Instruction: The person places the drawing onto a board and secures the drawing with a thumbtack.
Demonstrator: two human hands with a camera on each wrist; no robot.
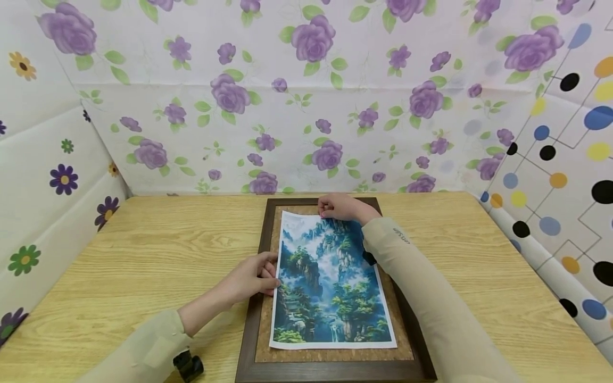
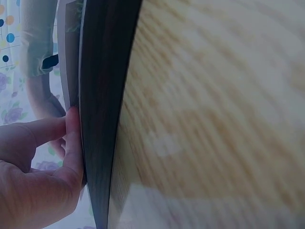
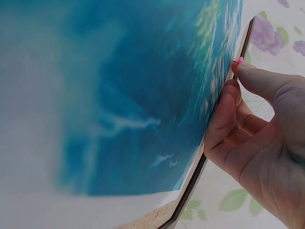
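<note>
A landscape print (image 1: 330, 282) with a white border, showing blue-green mountains, lies over a cork board (image 1: 335, 355) in a dark brown frame (image 1: 335, 371). At the print's left edge, my left hand (image 1: 256, 276) pinches the paper between thumb and fingers. The left wrist view shows this hand (image 2: 47, 162) close beside the dark frame (image 2: 107, 95). My right hand (image 1: 342, 206) is at the print's top edge. Between its thumb and fingertips it pinches a small pink push pin (image 3: 240, 60), whose tip is hidden.
The framed board lies on a light wood-grain table (image 1: 191, 239). Behind it rises a wall covering with purple roses (image 1: 313, 40). A flower-patterned side sheet (image 1: 29, 213) stands at left and a dotted one (image 1: 565, 159) at right.
</note>
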